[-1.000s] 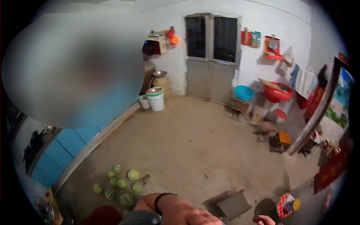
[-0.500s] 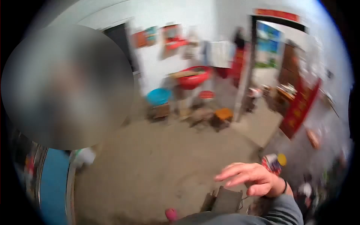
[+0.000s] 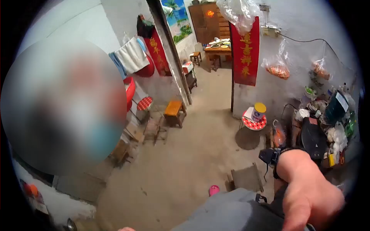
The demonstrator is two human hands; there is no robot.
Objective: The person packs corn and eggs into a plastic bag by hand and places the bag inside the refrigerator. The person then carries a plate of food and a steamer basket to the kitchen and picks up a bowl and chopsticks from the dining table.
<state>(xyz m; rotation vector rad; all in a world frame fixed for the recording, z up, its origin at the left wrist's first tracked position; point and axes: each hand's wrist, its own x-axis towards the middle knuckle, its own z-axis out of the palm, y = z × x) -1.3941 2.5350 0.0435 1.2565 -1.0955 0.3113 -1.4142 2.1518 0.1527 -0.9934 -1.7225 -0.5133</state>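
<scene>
My right hand (image 3: 310,192) is large and close at the lower right, bent at the wrist and pointing down. A black band with a small device (image 3: 273,157) is round that wrist. Its thumb shows at the bottom edge; the other fingers are mostly hidden or cut off, and I see nothing held. Only a sliver of my left hand (image 3: 126,229) enters at the bottom edge, its fingers out of sight. Beneath my right arm are my grey clothing (image 3: 227,211) and a low stool (image 3: 247,178). Beyond the hand sits a black appliance-like thing (image 3: 313,138) among clutter.
A red dotted stool (image 3: 254,122) bears a yellow-lidded can (image 3: 258,111). Along the left stand an orange-topped stool (image 3: 174,109) and a red checked stool (image 3: 145,103). A doorway leads to a table with dishes (image 3: 217,49). Bags (image 3: 278,69) hang on the right wall. A blurred patch covers the left.
The view has swung right and steadied, bringing the doorway towards the middle. My right hand, outstretched with fingers apart before, is now nearer the camera and bent down. A sliver of my left hand has appeared.
</scene>
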